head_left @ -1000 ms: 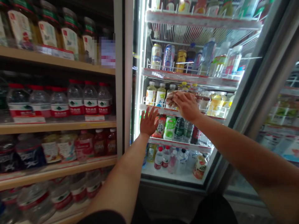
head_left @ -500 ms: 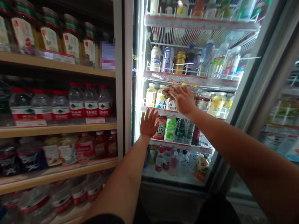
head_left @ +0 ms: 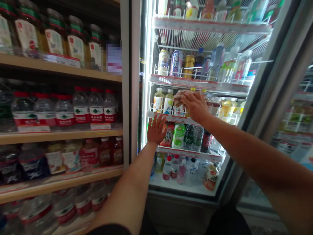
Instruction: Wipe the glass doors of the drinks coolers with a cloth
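Note:
My right hand (head_left: 197,106) presses a crumpled, pale brownish cloth (head_left: 179,97) against the glass door (head_left: 181,192) of a lit drinks cooler, level with its middle shelf. Lower and to the left, my left hand (head_left: 156,130) lies with its fingers spread on the same glass, holding nothing. Behind the pane, juice bottles (head_left: 168,101) stand beside the cloth, partly hidden by my right hand. Below them, a green-and-white bottle (head_left: 178,135) shows between my two arms.
On the left, wooden shelves (head_left: 97,132) carry rows of water bottles (head_left: 81,106) and tea bottles (head_left: 54,37). A metal frame post (head_left: 126,85) separates them from the cooler. Cans (head_left: 176,62) sit on an upper cooler shelf. Another glass-fronted cooler (head_left: 293,120) stands at the right.
My right hand and the cloth have shifted slightly to the right across the glass. My left hand has stayed in place. The view has moved very little.

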Tool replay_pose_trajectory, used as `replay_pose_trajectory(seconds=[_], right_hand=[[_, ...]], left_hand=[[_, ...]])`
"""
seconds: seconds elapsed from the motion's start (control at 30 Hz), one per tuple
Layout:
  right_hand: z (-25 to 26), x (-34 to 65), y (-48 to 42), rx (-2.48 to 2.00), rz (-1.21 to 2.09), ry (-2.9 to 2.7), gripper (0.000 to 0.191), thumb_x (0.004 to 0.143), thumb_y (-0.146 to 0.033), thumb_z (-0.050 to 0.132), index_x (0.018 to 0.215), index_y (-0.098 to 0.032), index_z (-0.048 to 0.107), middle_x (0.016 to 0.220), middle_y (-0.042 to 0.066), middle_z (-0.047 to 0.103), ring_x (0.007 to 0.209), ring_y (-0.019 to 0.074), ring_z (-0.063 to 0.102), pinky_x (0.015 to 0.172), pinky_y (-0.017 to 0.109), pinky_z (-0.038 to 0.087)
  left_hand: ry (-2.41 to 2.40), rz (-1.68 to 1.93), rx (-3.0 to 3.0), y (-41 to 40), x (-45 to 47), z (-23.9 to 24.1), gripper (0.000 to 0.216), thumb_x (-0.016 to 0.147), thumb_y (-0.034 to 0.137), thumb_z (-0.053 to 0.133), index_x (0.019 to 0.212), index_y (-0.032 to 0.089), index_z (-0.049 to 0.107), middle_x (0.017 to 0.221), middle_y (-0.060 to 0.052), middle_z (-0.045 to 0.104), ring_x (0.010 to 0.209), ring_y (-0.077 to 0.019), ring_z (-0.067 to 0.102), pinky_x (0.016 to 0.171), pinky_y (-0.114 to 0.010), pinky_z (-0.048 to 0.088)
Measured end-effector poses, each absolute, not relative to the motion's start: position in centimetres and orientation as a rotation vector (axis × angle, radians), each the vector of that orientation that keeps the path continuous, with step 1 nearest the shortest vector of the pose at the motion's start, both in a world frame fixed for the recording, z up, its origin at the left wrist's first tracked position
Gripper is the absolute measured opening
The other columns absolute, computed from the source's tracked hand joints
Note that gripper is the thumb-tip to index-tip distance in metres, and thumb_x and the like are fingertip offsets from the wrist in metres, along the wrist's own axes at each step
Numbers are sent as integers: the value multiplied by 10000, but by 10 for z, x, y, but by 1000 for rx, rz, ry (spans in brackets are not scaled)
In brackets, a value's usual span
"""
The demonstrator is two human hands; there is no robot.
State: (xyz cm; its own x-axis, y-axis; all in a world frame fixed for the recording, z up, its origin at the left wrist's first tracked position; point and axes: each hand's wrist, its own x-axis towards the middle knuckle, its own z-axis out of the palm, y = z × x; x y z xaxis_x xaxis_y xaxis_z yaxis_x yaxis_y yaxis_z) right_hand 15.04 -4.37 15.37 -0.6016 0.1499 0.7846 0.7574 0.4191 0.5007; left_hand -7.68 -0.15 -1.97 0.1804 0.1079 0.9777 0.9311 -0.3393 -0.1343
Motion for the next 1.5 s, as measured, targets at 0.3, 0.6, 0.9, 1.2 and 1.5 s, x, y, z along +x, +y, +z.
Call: replay_pose_trajectory(seconds=[0.3, 0.6, 0.9, 1.2, 1.5], right_hand=[[144, 176, -51, -793, -1189, -1978, 341, 987, -251, 497, 1286, -268, 659, 1378, 68, 596, 1216, 323, 497, 1040, 521, 429], [137, 206, -55, -820, -1183, -2049, 384, 968, -229, 515, 1325, -301, 638, 1400, 50, 597, 1235, 308, 517, 1052, 513, 419], [122, 233, -58, -816, -1195, -2099, 376, 955, -222, 528, 1305, -300, 642, 1378, 54, 613, 1243, 296, 523, 1049, 493, 422], [115, 258, -61, -846, -1257, -2034, 402, 959, -192, 489, 1335, -263, 614, 1380, 74, 606, 1227, 282, 534, 1032, 467, 448], [111, 284, -61, -833, -1271, -1960, 399, 931, -180, 521, 1312, -237, 625, 1342, 106, 616, 1180, 299, 559, 1007, 468, 460]], left_hand=[[-1083, -1266, -1700, -1, -77, -20, 615, 983, 392, 455, 1562, 254, 301, 1617, -55, 310, 1546, -232, 106, 1284, -498, 130], [-1088, -1274, -1706, 0, -76, -20, 627, 977, 386, 467, 1566, 262, 292, 1614, -51, 326, 1547, -236, 121, 1280, -501, 143], [-1088, -1265, -1694, -1, -76, -19, 619, 979, 387, 470, 1561, 251, 308, 1610, -55, 329, 1547, -228, 100, 1285, -490, 128], [-1059, -1266, -1658, 0, -75, -19, 604, 978, 379, 480, 1548, 237, 339, 1607, -55, 335, 1546, -217, 92, 1290, -464, 114], [-1052, -1283, -1677, 1, -76, -20, 608, 974, 376, 485, 1549, 240, 341, 1607, -55, 335, 1545, -223, 92, 1291, -462, 104]])
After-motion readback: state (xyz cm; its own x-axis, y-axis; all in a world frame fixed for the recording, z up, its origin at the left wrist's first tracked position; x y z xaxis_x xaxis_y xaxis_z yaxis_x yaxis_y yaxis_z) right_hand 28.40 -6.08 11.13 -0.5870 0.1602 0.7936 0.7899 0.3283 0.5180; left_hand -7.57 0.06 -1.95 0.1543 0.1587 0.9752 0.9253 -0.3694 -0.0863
